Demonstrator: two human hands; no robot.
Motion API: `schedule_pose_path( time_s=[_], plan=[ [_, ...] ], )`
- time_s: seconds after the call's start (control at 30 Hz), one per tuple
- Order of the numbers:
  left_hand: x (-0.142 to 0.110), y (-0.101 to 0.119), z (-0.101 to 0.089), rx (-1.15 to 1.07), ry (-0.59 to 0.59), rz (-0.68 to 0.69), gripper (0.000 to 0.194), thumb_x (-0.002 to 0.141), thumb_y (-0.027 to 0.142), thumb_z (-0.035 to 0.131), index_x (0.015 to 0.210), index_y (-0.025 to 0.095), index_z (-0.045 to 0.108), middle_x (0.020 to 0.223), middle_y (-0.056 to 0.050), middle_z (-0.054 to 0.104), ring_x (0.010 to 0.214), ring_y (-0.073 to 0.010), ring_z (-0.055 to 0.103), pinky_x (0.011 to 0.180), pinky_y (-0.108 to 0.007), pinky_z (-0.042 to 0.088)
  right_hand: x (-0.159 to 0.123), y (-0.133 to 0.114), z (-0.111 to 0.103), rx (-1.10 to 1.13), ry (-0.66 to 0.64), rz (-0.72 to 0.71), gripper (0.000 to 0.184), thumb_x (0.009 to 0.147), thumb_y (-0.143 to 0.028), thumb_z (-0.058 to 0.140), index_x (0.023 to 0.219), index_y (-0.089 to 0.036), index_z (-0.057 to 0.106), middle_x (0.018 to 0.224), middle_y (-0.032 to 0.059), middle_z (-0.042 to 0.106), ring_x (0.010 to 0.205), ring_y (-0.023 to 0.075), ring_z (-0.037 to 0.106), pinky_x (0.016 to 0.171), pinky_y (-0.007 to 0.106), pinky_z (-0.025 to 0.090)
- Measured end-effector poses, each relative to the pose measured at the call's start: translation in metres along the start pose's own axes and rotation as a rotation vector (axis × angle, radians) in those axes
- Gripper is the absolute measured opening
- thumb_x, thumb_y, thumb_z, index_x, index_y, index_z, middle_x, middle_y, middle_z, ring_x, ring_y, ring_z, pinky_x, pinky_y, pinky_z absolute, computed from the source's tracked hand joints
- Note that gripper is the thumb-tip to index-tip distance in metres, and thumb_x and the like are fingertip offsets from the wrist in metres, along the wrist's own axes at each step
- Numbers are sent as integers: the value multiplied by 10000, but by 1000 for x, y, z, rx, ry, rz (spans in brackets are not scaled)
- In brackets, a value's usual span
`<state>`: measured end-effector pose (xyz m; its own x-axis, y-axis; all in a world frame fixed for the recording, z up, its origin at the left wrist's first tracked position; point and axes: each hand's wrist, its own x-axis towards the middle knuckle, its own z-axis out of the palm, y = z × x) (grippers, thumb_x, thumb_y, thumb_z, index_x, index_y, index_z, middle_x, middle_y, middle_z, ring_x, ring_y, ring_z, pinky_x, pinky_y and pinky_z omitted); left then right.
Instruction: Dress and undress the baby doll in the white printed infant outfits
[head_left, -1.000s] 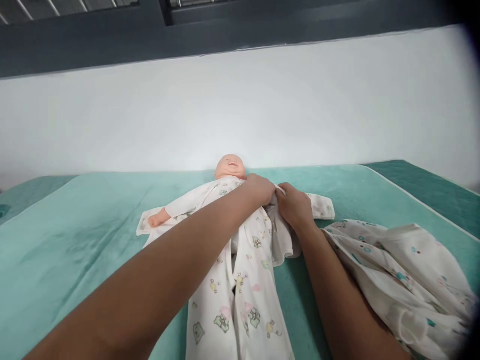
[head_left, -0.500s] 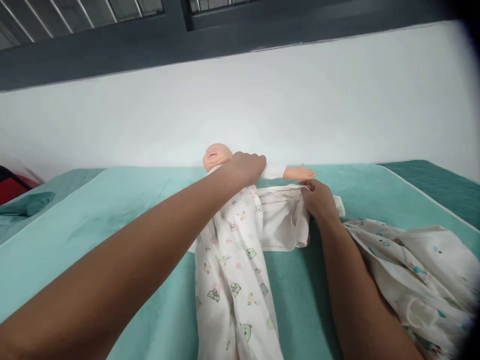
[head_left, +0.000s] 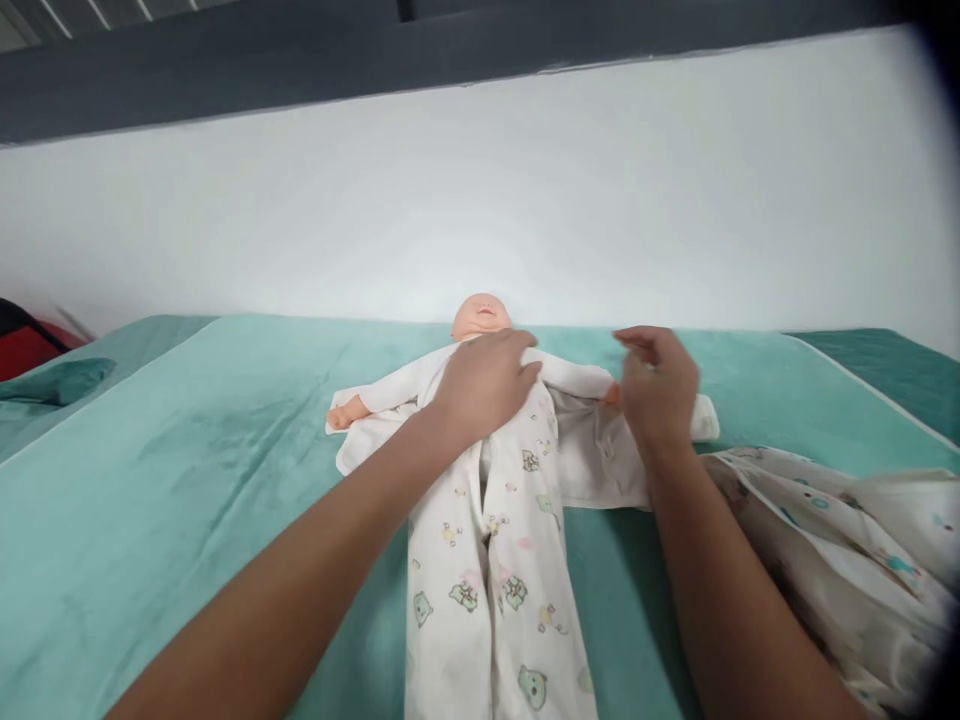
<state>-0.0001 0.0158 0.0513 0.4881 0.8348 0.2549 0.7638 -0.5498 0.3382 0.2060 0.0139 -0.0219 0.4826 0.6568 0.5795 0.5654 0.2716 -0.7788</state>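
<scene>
A baby doll (head_left: 481, 316) lies on its back on the bed, its head by the wall, both arms stretched sideways. It wears white trousers (head_left: 499, 590) printed with bears and a white long-sleeved top (head_left: 570, 375). Under it a white jacket (head_left: 600, 460) is spread, lining up. My left hand (head_left: 491, 385) rests on the doll's chest, fingers loosely extended and thumb apart. Raised beside the doll's hand (head_left: 613, 394), on the right, is my right hand (head_left: 660, 385). Its slightly blurred fingers are loosely bent, with nothing seen between them.
A crumpled white printed cloth (head_left: 840, 540) lies on the right, by my right forearm. The green bed cover (head_left: 187, 480) extends to the white wall (head_left: 337, 220). A red and black item (head_left: 30, 345) shows at the far left.
My right hand has let go of the jacket's edge and lifted. The jacket has opened out to the right, baring the doll's arm, which has come down. My left hand has shifted onto the chest.
</scene>
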Motion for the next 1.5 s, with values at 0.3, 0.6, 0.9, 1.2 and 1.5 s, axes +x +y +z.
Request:
schedule_pose_path(
  time_s=[0.3, 0.6, 0.9, 1.2, 1.5],
  plan=[
    [-74, -77, 18, -549, 169, -366, 560, 925, 553, 476, 1430, 321, 399, 1560, 3, 342, 1439, -211, 322, 1180, -349, 315, -40, -59, 40, 133, -616, 37, 370, 910, -458, 530, 1229, -276, 570, 1352, 38, 566, 1273, 230, 478, 1086, 410, 342],
    [-66, -76, 19, -556, 187, -323, 540, 875, 520, 574, 1339, 273, 452, 1532, -34, 329, 1422, -222, 330, 1163, -332, 322, -41, -51, 38, 176, -657, 82, 371, 900, -494, 554, 1216, -300, 539, 1366, 24, 530, 1293, 220, 435, 1086, 401, 331],
    [-74, -72, 32, -428, 468, -124, 180, 863, 363, 652, 871, 218, 545, 1002, -30, 546, 1011, -194, 518, 891, -321, 424, -48, -49, 42, 127, -431, -198, 174, 930, -352, 529, 805, -235, 551, 920, 15, 572, 964, 198, 494, 917, 351, 379],
    [-76, -73, 29, -353, 438, -180, 447, 854, 437, 635, 600, 193, 359, 626, 34, 412, 657, -137, 413, 617, -281, 320, -53, -55, 34, 189, -425, -2, 454, 949, -468, 488, 639, -215, 274, 629, -49, 286, 611, 114, 290, 583, 274, 261],
    [-99, -109, -14, -603, -227, -169, 404, 728, 508, 722, 1009, 229, 643, 972, -2, 634, 904, -205, 585, 674, -247, 423, -44, -37, -11, 145, -921, 154, 381, 862, -547, 572, 726, -199, 500, 712, -29, 457, 667, 127, 407, 594, 252, 318]
  ],
)
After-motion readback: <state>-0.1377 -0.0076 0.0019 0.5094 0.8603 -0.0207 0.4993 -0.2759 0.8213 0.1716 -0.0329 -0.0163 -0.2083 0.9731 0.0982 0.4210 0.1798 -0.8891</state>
